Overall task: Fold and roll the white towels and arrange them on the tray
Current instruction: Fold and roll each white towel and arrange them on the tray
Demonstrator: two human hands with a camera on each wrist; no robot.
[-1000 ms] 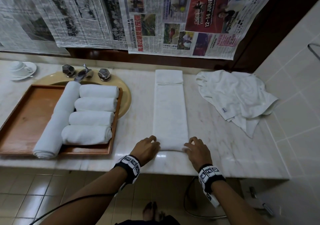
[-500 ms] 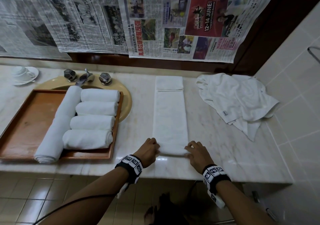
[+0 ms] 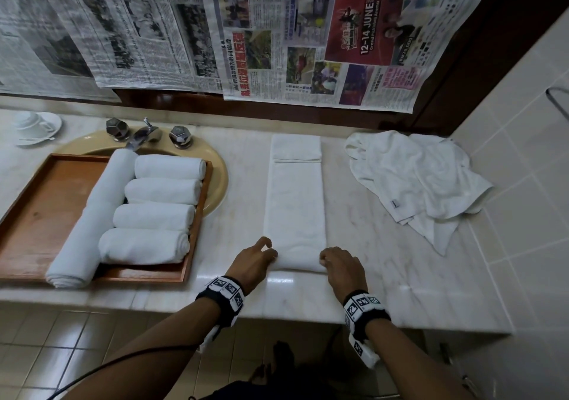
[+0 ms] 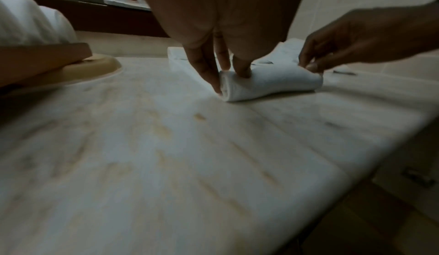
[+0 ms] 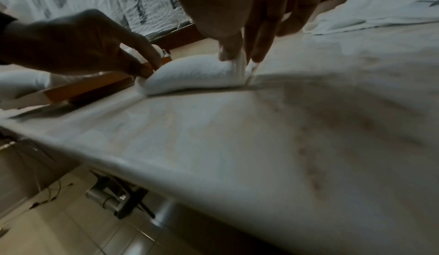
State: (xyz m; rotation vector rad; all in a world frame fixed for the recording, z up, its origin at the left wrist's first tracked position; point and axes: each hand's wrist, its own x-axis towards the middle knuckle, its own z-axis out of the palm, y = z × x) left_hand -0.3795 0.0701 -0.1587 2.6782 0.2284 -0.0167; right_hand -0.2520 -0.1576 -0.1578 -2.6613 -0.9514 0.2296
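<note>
The folded towel [image 3: 295, 202] lies as a long strip down the middle of the worktop [image 3: 400, 276], its near end turned into a small roll. The left hand [image 3: 253, 259] pinches the roll's left end and the right hand [image 3: 342, 264] its right end; each grip is narrow, fingertips curled onto the cloth, as both wrist views show.

The likeliest fault from here is a skewed roll. If one hand pushes faster than the other, the roll would probably cone out at one end and sit badly beside the others. A loose first turn would give a soft, fat roll that may unwind when lifted. The cross fold at the strip's 12 o'clock end could catch or bulge as the roll reaches it.

The tray [image 3: 46, 215], at 9 o'clock from the hands, already carries four short rolled towels [image 3: 154, 218] and one long roll [image 3: 92, 212], whose near end overhangs the tray's edge and might be nudged off. The tray also rests partly over the sink [image 3: 220, 178], so a hard set-down could tip it. A loose towel heap [image 3: 421, 184] lies at 2 o'clock.

On the newspaper [image 3: 338, 39] hung above, "12-14 JUNE" reads clearly; the small line beneath and the large red characters are unclear. The tag on the heap is too small to read.
</note>
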